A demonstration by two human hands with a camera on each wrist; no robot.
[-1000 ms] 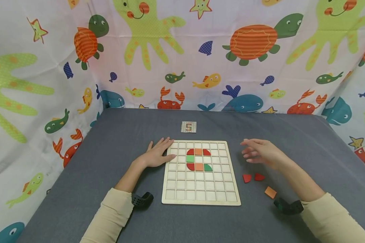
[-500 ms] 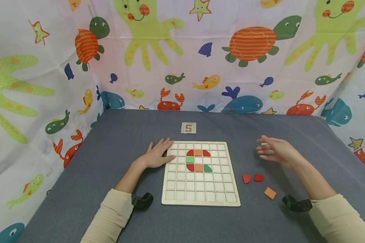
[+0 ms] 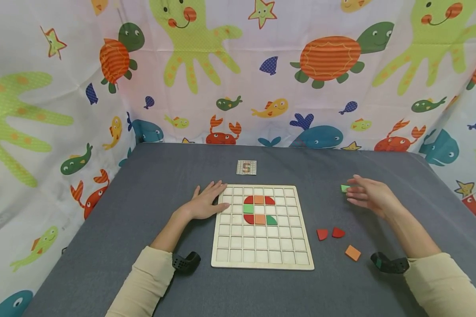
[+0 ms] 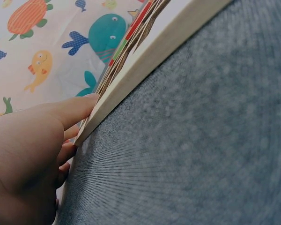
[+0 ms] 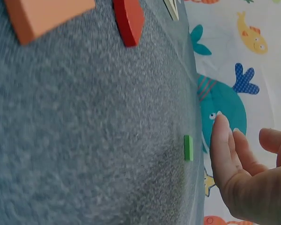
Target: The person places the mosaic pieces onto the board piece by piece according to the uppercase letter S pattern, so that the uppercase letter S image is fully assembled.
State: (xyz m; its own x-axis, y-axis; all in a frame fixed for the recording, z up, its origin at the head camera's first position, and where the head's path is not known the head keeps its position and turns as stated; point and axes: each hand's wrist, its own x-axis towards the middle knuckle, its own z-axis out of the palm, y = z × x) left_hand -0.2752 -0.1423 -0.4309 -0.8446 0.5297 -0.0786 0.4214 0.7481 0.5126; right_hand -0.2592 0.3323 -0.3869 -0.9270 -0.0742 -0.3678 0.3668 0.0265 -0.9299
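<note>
My left hand [image 3: 205, 202] rests on the left edge of a wooden grid board [image 3: 262, 259], its fingers spread along the upper left corner. Several coloured tiles lie in the board's cells: red quarter-circles [image 3: 248, 219], orange squares [image 3: 258, 200], a light green square [image 3: 248, 208] and a dark green quarter-circle [image 3: 271, 220]. Above the cloth to the right, my right hand [image 3: 370, 193] has loosely extended fingers and holds nothing. Beside its fingertips lies a green tile [image 3: 344, 188]; the right wrist view shows this green tile [image 5: 188, 147] apart from the fingers.
Two red quarter-circle tiles, one [image 3: 322, 234] left of the other [image 3: 338, 232], lie right of the board. An orange square tile [image 3: 353, 252] is nearer the front. Behind the board sits a small card [image 3: 247, 167] with a pattern printed on a grid. A patterned curtain [image 3: 230, 70] encloses the table.
My right hand has moved rightward, away from the board's side, slowing near the green tile, which now shows beside its fingertips. The left hand stays on the board.
</note>
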